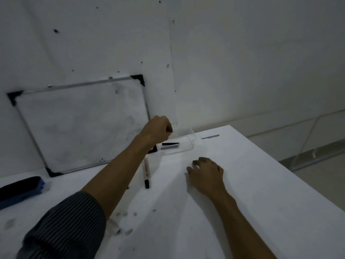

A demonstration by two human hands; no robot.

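The left hand (pixel 157 128) is raised above the counter (pixel 252 184) with its fingers curled into a fist, over the near left end of a clear plastic tray (pixel 193 140). Whether it pinches anything cannot be told. The tray sits by the counter's far edge and holds a black strip (pixel 170 143) and a pale piece (pixel 169 147) side by side. The right hand (pixel 206 174) rests palm down on the counter, fingers loosely spread, holding nothing. A marker (pixel 146 171) lies between the two forearms. A whiteboard (pixel 84 124) leans at the far edge, and an eraser (pixel 20 187) lies at the left edge.
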